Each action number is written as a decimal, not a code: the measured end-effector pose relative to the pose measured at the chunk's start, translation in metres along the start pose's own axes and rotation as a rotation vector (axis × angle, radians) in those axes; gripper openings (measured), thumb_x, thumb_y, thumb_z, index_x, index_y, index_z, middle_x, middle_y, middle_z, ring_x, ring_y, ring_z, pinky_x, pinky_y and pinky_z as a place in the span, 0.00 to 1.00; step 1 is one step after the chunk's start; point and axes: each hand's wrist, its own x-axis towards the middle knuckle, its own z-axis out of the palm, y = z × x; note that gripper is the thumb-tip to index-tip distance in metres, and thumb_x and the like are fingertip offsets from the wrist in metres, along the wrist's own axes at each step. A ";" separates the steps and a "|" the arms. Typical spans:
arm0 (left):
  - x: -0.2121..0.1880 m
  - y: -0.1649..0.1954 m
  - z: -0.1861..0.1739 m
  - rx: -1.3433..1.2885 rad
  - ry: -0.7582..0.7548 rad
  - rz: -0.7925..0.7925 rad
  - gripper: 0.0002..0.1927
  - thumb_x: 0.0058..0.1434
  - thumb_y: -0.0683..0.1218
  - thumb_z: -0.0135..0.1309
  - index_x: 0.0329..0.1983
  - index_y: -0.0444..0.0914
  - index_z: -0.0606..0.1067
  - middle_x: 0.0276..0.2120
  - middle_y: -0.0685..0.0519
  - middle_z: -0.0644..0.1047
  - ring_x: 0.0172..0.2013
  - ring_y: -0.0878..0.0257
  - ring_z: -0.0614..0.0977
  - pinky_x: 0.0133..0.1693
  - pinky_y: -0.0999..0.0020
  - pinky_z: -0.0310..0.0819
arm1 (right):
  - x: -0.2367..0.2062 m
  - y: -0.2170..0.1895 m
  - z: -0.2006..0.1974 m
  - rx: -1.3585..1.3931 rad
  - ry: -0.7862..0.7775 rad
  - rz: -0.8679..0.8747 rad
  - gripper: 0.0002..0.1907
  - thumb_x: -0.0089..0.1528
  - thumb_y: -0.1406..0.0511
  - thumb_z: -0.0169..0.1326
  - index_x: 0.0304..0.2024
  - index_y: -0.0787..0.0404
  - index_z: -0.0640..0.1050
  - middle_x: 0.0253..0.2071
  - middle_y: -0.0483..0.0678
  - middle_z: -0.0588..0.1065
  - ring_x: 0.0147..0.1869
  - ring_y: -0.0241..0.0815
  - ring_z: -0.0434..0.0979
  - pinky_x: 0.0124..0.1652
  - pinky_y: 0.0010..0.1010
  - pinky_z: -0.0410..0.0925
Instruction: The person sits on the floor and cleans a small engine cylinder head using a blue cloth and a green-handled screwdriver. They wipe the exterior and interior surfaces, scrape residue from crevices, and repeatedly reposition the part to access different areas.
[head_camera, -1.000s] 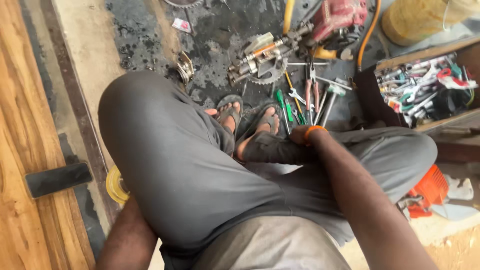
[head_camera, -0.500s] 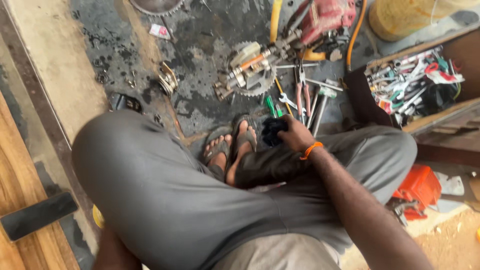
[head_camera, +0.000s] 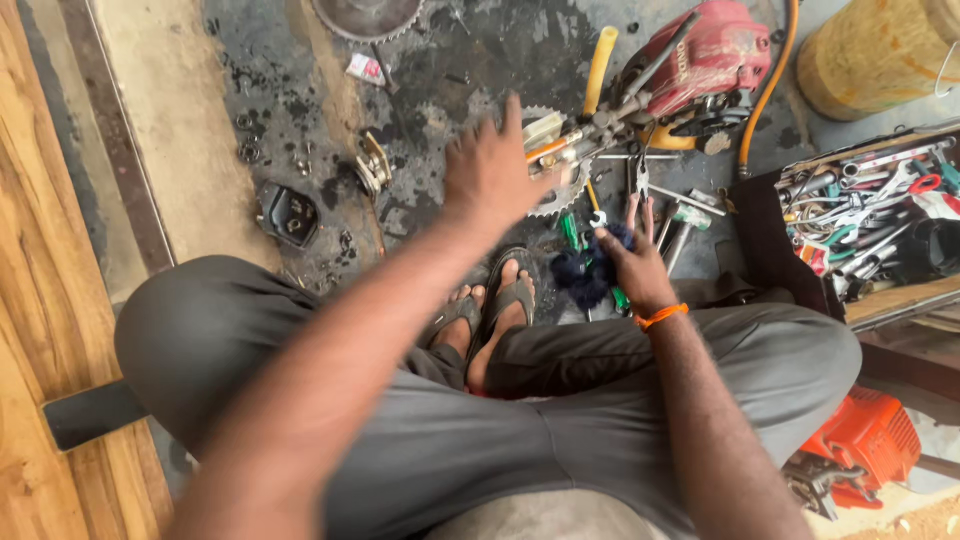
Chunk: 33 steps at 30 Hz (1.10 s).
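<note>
Your left hand (head_camera: 492, 172) is stretched forward over the oily floor (head_camera: 250, 110), fingers spread wide and holding nothing; it is blurred. Its fingertips lie just beside the toothed sprocket (head_camera: 560, 180) and the metal assembly fixed across it. Your right hand (head_camera: 632, 258) rests low in front of your right knee, fingers loosely extended, pressing on a dark blue rag (head_camera: 588, 272) that lies on the floor just right of your sandalled feet (head_camera: 490, 310). Whether those fingers actually grip the rag I cannot tell. An orange band (head_camera: 660, 316) sits on that wrist.

Loose hand tools lie beyond the rag: green-handled screwdrivers (head_camera: 570, 232), pliers (head_camera: 640, 180) and a small hammer (head_camera: 682, 228). A red engine housing (head_camera: 710, 60) stands further out, with a yellow-handled tool (head_camera: 600, 58) beside it and an orange hose (head_camera: 768, 90) curving past. An open toolbox (head_camera: 870, 215), crowded with spanners, sits to your right. A second toothed disc (head_camera: 366, 16) lies at the top edge. An orange machine body (head_camera: 868, 440) lies beside your right thigh. Wooden boards (head_camera: 40, 300) run along your left.
</note>
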 end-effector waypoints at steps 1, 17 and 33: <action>-0.001 0.002 0.022 0.145 0.173 0.014 0.65 0.40 0.83 0.55 0.71 0.38 0.58 0.46 0.36 0.78 0.43 0.43 0.83 0.45 0.40 0.77 | -0.001 0.003 0.000 0.061 -0.010 0.130 0.23 0.70 0.58 0.59 0.48 0.78 0.80 0.72 0.47 0.52 0.67 0.37 0.59 0.57 0.30 0.62; 0.036 -0.020 0.027 -0.369 -0.390 -0.429 0.41 0.53 0.74 0.57 0.66 0.51 0.68 0.44 0.52 0.81 0.42 0.58 0.83 0.46 0.54 0.78 | -0.001 0.010 -0.014 0.282 -0.046 0.639 0.26 0.65 0.51 0.58 0.52 0.68 0.78 0.41 0.45 0.79 0.42 0.32 0.76 0.43 0.24 0.70; 0.024 -0.002 0.024 -0.298 -0.517 -0.187 0.54 0.42 0.78 0.63 0.70 0.53 0.65 0.49 0.54 0.81 0.49 0.53 0.82 0.56 0.46 0.69 | 0.006 0.003 -0.023 0.497 0.031 0.607 0.25 0.66 0.58 0.58 0.57 0.71 0.76 0.50 0.39 0.72 0.50 0.32 0.75 0.50 0.27 0.70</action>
